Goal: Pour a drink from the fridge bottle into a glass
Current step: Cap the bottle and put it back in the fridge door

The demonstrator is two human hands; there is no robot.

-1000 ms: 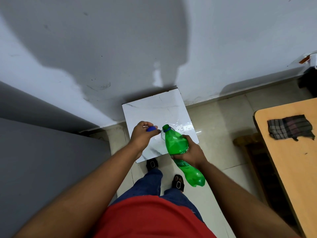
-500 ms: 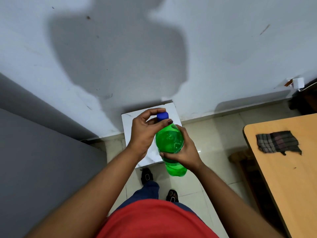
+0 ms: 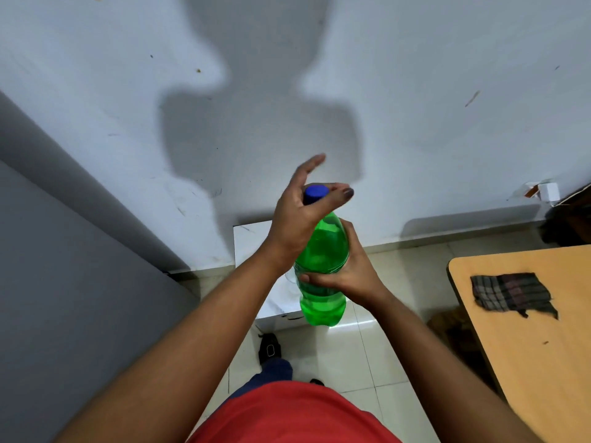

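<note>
A green plastic bottle (image 3: pixel 323 251) with a blue cap (image 3: pixel 315 192) stands upright in the air in front of me. My right hand (image 3: pixel 351 270) wraps its middle from the right. My left hand (image 3: pixel 300 212) is at the top, thumb and fingers pinching the blue cap, with the index finger sticking up. A clear glass (image 3: pixel 289 278) is barely visible behind the bottle on the white marble-look stand (image 3: pixel 252 238); most of it is hidden by my arms.
A grey fridge side (image 3: pixel 80 298) fills the left. A wooden table (image 3: pixel 527 346) with a checked cloth (image 3: pixel 511 294) is at the right. The white wall (image 3: pixel 415 107) is ahead, tiled floor (image 3: pixel 399 314) below, and my feet (image 3: pixel 270 348) near the stand.
The bottle went from tilted with its cap off to upright and higher. My left hand brought the blue cap onto the neck and now grips it there.
</note>
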